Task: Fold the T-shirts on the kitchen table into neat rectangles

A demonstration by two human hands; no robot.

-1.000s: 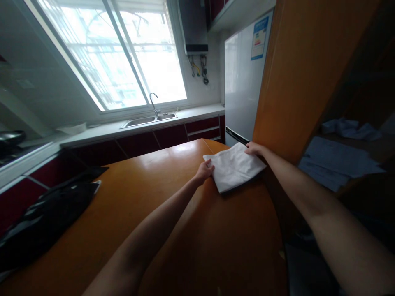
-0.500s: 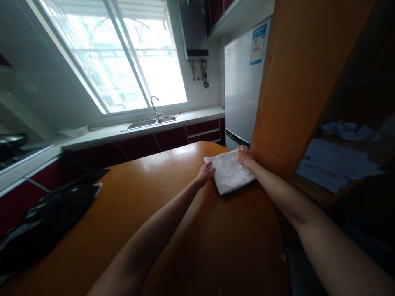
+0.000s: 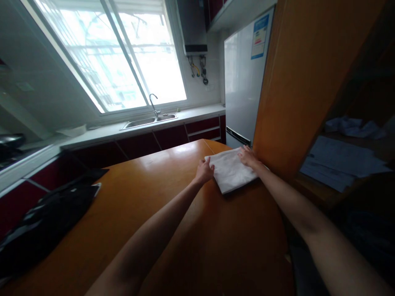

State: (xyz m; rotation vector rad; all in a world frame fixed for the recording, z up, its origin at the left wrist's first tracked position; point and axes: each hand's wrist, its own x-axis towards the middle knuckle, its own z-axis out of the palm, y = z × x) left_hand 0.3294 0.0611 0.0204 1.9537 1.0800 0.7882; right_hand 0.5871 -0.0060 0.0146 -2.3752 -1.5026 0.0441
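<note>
A folded white cloth (image 3: 231,170) lies on the wooden table (image 3: 166,193), near its right end. At the cloth's left edge is my left hand (image 3: 204,171), closed on the edge with the thumb up; some of its fingers are hidden. My right hand (image 3: 247,156) rests on the far right part of the cloth, its fingers stretched out over the top layer. The cloth lies flat in a rough rectangle, with light creases on its surface.
A dark bundle of fabric (image 3: 46,224) lies at the table's left. An orange wooden panel (image 3: 290,90) rises right beside the cloth, in front of a fridge (image 3: 242,82). Papers (image 3: 333,162) sit on a shelf at the right. Behind are a counter and sink (image 3: 142,122).
My right hand's fingers have gone from curled at the cloth's far edge to stretched out on top. My left hand has shifted slightly at the left edge. The view has tilted a little.
</note>
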